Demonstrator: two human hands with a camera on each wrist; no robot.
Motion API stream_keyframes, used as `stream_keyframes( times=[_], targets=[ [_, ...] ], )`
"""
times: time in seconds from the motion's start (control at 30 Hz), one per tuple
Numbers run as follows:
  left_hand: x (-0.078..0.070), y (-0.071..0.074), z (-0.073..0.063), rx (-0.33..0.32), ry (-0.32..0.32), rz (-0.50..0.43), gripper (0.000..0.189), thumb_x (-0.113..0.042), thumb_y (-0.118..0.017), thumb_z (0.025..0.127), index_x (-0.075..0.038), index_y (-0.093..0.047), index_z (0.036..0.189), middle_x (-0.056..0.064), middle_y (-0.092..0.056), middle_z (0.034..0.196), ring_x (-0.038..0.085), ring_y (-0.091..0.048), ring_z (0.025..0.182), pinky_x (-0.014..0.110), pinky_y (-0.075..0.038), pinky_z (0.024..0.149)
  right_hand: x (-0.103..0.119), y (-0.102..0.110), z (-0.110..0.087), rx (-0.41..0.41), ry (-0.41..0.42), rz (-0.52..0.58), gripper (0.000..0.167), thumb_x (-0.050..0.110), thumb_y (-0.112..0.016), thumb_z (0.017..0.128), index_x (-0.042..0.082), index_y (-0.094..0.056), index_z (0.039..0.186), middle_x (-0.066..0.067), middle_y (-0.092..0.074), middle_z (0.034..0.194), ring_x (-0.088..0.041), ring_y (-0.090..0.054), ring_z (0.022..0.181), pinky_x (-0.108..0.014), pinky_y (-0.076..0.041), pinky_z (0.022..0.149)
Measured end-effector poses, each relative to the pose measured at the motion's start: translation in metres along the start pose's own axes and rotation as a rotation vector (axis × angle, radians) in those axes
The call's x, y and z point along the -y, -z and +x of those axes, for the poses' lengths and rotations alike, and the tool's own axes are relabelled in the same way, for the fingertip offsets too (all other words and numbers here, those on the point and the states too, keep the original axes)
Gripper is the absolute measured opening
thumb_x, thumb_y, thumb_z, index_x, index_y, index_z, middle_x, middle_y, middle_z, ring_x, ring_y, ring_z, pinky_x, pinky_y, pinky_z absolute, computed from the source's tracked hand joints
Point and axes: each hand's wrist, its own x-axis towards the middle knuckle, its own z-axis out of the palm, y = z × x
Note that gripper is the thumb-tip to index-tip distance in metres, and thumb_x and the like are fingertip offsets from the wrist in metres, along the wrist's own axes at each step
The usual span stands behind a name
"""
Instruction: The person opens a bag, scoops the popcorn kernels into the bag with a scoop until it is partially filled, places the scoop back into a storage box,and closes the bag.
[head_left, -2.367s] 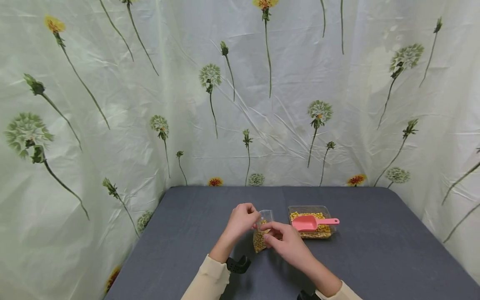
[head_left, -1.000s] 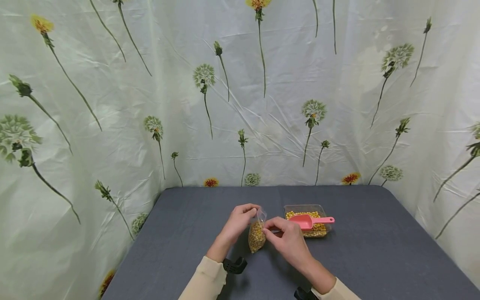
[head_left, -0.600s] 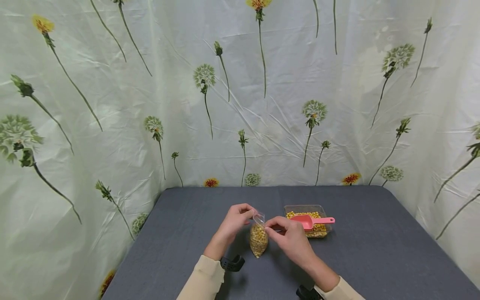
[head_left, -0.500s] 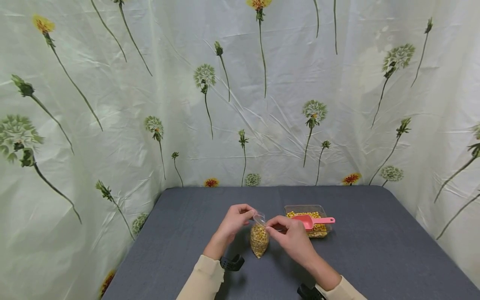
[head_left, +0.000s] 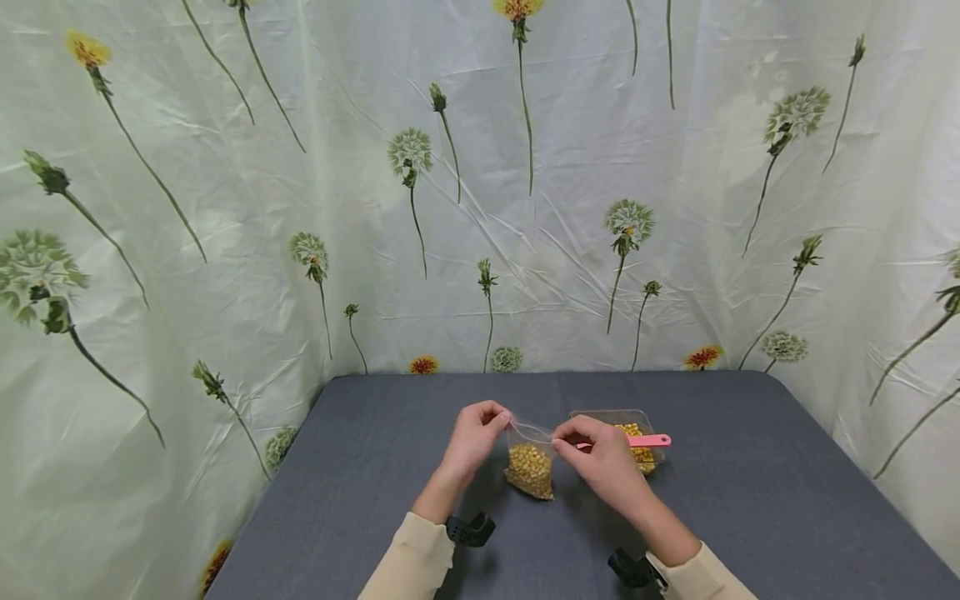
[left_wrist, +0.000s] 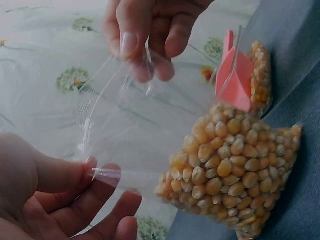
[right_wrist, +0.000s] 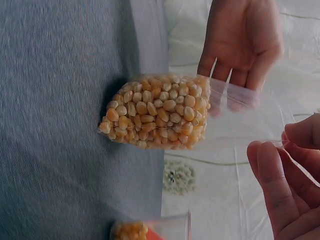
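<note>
A clear plastic bag (head_left: 530, 472) part-filled with yellow corn kernels (left_wrist: 230, 170) hangs between my two hands, its top stretched out straight. My left hand (head_left: 471, 437) pinches the bag's upper left corner between thumb and forefinger. At the opposite upper corner, my right hand (head_left: 606, 462) pinches the film with thumb and fingertips. The right wrist view shows the kernels (right_wrist: 155, 112) packed in the lower part, with bare film above. Whether the bag's bottom touches the table I cannot tell.
Behind my right hand stands a clear rectangular container (head_left: 611, 413) of corn kernels, with a pink scoop (head_left: 651, 440) lying across it. My hand partly covers both. A grey cloth (head_left: 390, 467) covers the table, and a flowered curtain (head_left: 360, 167) hangs behind.
My hands have moved apart, the right one rightward, so the bag's top is pulled wide. The bag has shifted right and slightly up, and its lower end now looks broader.
</note>
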Motion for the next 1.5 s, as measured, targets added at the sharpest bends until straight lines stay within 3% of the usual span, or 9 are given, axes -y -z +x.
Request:
stream_keyframes(
  times=[0.23, 0.43, 0.6, 0.93, 1.27, 1.5],
  targets=[
    [-0.009, -0.009, -0.007, -0.057, -0.047, 0.045, 0.016, -0.015, -0.060, 0.102, -0.007, -0.070, 0.092, 0.006, -0.067, 0.087, 0.037, -0.063, 0.091, 0.036, -0.049, 0.073, -0.007, 0.010, 0.004, -0.036, 0.025, -0.051, 0.013, 0.010, -0.079, 0.087, 0.022, -0.074, 0.090, 0.013, -0.066, 0.087, -0.006, -0.063, 0.072, -0.027, -0.054, 0.065],
    [-0.017, -0.015, -0.012, -0.050, -0.127, 0.177, 0.016, -0.016, -0.057, 0.103, -0.013, -0.068, 0.091, -0.001, -0.065, 0.082, 0.021, -0.063, 0.078, 0.035, -0.050, 0.069, -0.013, 0.018, 0.006, -0.054, 0.027, -0.073, 0.011, 0.014, -0.078, 0.089, 0.025, -0.074, 0.092, 0.014, -0.067, 0.091, -0.007, -0.064, 0.075, -0.027, -0.055, 0.066],
    [-0.019, -0.015, -0.015, -0.029, -0.121, 0.270, 0.017, -0.016, -0.055, 0.104, -0.014, -0.065, 0.091, 0.001, -0.065, 0.082, 0.014, -0.059, 0.071, 0.033, -0.048, 0.063, -0.020, 0.020, 0.008, -0.028, 0.024, -0.067, 0.010, 0.017, -0.078, 0.088, 0.026, -0.075, 0.094, 0.014, -0.069, 0.093, -0.006, -0.066, 0.076, -0.027, -0.055, 0.067],
    [-0.018, -0.009, -0.015, -0.037, -0.085, 0.327, 0.018, -0.015, -0.055, 0.104, -0.009, -0.065, 0.091, 0.000, -0.065, 0.076, 0.014, -0.057, 0.063, 0.033, -0.045, 0.057, -0.023, 0.020, 0.009, 0.011, -0.026, 0.013, 0.024, 0.012, -0.077, 0.089, 0.021, -0.074, 0.110, 0.010, -0.071, 0.094, -0.009, -0.068, 0.080, -0.030, -0.056, 0.070],
    [-0.020, -0.003, -0.012, 0.052, -0.061, 0.313, 0.009, -0.010, -0.060, 0.098, -0.010, -0.068, 0.095, -0.001, -0.066, 0.080, 0.022, -0.065, 0.075, 0.036, -0.049, 0.062, -0.024, 0.016, 0.006, -0.024, -0.026, 0.046, 0.039, 0.011, -0.078, 0.088, 0.028, -0.069, 0.121, 0.010, -0.071, 0.093, -0.009, -0.067, 0.081, -0.029, -0.056, 0.070],
    [-0.020, 0.000, -0.011, 0.076, -0.094, 0.397, 0.007, -0.011, -0.069, 0.094, -0.016, -0.072, 0.091, -0.008, -0.064, 0.081, 0.011, -0.061, 0.075, 0.034, -0.050, 0.067, -0.024, 0.013, 0.004, -0.038, -0.023, 0.056, 0.042, 0.007, -0.077, 0.089, 0.028, -0.068, 0.123, 0.008, -0.069, 0.091, -0.011, -0.066, 0.079, -0.028, -0.055, 0.067]
  ],
)
